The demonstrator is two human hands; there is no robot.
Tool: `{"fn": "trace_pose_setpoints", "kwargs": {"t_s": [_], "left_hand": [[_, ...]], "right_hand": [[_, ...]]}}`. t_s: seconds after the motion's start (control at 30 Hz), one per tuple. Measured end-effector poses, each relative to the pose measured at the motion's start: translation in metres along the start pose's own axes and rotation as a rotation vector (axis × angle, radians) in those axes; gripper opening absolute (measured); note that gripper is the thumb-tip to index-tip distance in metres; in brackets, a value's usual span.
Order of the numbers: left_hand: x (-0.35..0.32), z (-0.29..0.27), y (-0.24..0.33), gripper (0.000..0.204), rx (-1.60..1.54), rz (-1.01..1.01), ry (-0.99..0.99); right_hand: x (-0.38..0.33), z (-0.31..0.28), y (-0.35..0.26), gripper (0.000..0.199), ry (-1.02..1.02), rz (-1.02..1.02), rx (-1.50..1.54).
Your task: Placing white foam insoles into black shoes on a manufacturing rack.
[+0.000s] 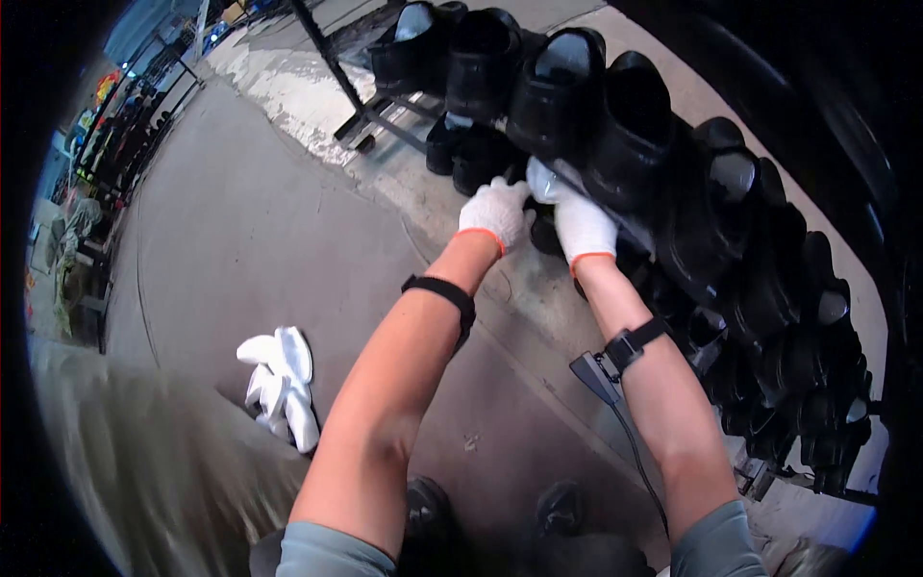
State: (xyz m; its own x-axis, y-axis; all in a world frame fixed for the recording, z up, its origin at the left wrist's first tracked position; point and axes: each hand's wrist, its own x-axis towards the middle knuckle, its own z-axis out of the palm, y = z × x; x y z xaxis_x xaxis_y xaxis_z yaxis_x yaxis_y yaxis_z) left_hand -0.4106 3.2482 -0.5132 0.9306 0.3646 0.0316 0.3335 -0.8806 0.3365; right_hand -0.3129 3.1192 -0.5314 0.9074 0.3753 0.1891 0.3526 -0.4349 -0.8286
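Just ahead of my left hand and right hand, both gloved and clasping a pale insert, stands a black shoe on the rack; seating it needs careful pushing

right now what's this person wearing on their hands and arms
Both the left hand and the right hand wear white knit gloves with orange cuffs. Each forearm is bare with a black strap: the left band is plain, and the right band carries a small dark device with a thin black cable running back along the arm. Short grey-green sleeves show at the shoulders.
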Motion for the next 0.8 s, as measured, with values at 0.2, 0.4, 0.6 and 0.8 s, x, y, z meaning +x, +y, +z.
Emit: {"fn": "trace_pose_setpoints", "kwargs": {"t_s": [0.2, 0.4, 0.6, 0.8], "left_hand": [[-0.007, -0.007, -0.030, 0.019, -0.071, 0.014, 0.052], [-0.013, 0.004, -0.038, 0.022, -0.059, 0.247, 0.093], [-0.025, -0.033, -0.005, 0.042, -0.822, 0.060, 0.206], [0.030, -0.009, -0.036, 0.030, -1.981, -0.062, -0.155]], "right_hand": [[0.024, 0.038, -0.061, 0.057, -0.360, 0.040, -0.208], [0.043, 0.038, -0.040, 0.054, -0.568, 0.392, 0.061], [-0.095, -0.059, -0.033, 0.027, -0.200, -0.258, 0.006], [-0.329, -0.298, 0.073, 0.040, 0.703, 0.521, 0.354]]}}
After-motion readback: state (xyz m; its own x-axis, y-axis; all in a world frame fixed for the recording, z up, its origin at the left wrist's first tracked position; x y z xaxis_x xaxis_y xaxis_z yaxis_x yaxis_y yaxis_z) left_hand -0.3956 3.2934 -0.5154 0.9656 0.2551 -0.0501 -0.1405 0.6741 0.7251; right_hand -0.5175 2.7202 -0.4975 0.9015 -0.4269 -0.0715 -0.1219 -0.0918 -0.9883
